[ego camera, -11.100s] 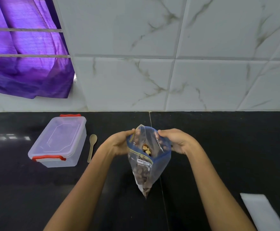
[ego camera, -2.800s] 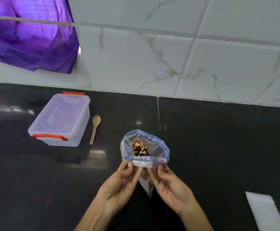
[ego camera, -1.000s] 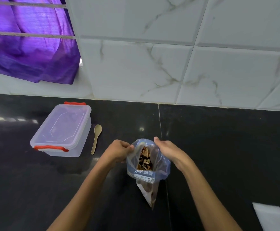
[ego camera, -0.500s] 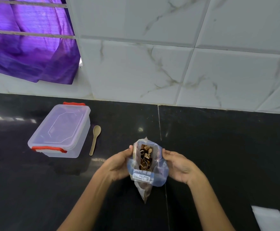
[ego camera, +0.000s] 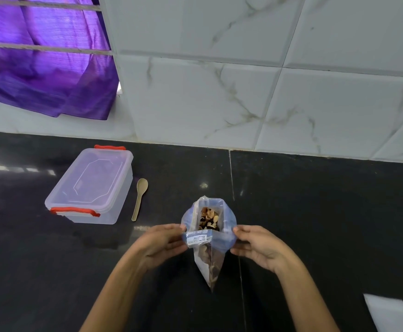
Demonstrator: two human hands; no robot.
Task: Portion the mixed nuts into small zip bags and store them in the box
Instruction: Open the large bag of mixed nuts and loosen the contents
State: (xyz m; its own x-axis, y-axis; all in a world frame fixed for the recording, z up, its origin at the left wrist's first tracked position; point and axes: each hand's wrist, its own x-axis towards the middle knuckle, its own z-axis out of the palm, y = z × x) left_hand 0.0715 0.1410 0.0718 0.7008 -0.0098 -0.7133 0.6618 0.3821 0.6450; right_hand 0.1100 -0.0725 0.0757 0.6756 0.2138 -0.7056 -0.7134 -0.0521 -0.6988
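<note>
I am pinching the rolled-down rim of the nut bag [ego camera: 209, 238], left hand [ego camera: 158, 245] and right hand [ego camera: 259, 246] on opposite sides, right of the closed box [ego camera: 91, 188]. Keeping the cuff even and the bag upright should stop nuts [ego camera: 209, 220] spilling onto the bench [ego camera: 315, 212].

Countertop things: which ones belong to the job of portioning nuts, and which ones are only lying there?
For the job:
- bag of mixed nuts, held open by the left hand and right hand
- lidded plastic box
- spoon
- white sheet, possibly the small zip bags

Lying about:
- purple cloth
</note>
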